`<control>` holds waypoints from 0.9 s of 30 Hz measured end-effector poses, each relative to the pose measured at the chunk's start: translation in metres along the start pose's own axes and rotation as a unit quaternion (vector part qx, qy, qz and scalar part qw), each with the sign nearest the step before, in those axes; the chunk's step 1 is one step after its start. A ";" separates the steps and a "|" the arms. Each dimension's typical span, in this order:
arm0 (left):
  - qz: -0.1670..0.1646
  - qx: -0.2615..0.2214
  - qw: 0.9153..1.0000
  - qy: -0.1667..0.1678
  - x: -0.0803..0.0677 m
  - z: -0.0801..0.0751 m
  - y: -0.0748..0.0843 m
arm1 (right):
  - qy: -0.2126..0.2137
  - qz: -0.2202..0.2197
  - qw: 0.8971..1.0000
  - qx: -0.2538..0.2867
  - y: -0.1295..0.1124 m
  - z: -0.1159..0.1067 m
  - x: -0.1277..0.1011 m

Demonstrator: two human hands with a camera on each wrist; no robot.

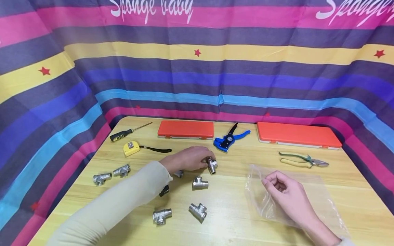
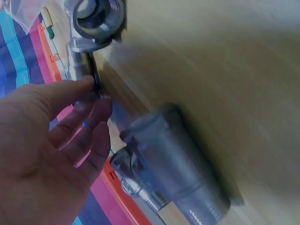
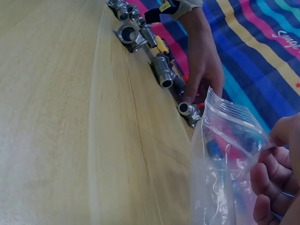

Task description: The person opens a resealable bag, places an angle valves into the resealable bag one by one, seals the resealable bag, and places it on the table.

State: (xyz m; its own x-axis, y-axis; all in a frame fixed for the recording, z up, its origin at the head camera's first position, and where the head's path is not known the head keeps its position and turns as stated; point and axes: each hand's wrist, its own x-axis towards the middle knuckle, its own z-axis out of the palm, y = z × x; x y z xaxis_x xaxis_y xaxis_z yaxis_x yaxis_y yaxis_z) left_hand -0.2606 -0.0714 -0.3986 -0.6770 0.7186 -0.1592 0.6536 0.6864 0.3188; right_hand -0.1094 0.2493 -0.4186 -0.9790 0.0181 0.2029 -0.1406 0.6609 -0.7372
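Note:
My left hand point(image 1: 191, 159) pinches a shiny metal tee pipe fitting point(image 1: 212, 166) with thumb and fingertips, at the middle of the table. In the left wrist view that tee's round opening point(image 2: 117, 18) faces the camera, just beyond the fingertips. Several like tees lie nearby, among them one in front of the hand point(image 1: 200, 183) and one closer to me point(image 1: 198, 212). Another point(image 1: 178, 174) is partly hidden under the left wrist. My right hand point(image 1: 290, 194) pinches the edge of a clear zip bag point(image 3: 218, 173) near its zip strip, with the fingers curled.
Two tees point(image 1: 121, 170) lie at the left. Farther back are a screwdriver point(image 1: 123, 135), a yellow tape measure point(image 1: 131, 148), two red cases point(image 1: 186, 129), a blue wire stripper point(image 1: 228, 140) and pliers point(image 1: 311, 160). A striped cloth point(image 1: 197, 78) hangs behind the table.

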 end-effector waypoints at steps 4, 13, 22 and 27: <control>0.003 -0.007 1.000 -0.003 -0.001 -0.001 -0.002 | 0.004 -0.004 1.000 0.008 0.002 0.001 0.000; 0.025 -0.014 1.000 -0.009 0.004 0.004 0.001 | 0.035 -0.020 0.999 -0.004 0.006 0.002 0.002; 0.079 -0.083 0.993 0.018 0.010 0.011 0.042 | 0.051 -0.035 0.998 -0.011 0.002 0.007 0.005; 0.125 -0.042 0.991 0.019 0.025 0.027 0.072 | 0.054 -0.052 0.997 -0.001 -0.002 0.013 0.006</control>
State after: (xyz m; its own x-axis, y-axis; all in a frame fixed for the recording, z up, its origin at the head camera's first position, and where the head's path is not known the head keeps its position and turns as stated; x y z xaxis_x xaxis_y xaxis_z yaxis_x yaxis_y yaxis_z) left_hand -0.2214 -0.0011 -0.4044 -0.5109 0.8591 -0.0305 0.7731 0.4747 0.4207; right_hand -0.1169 0.2383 -0.4241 -0.9376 0.0312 0.3463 -0.2393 0.6644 -0.7080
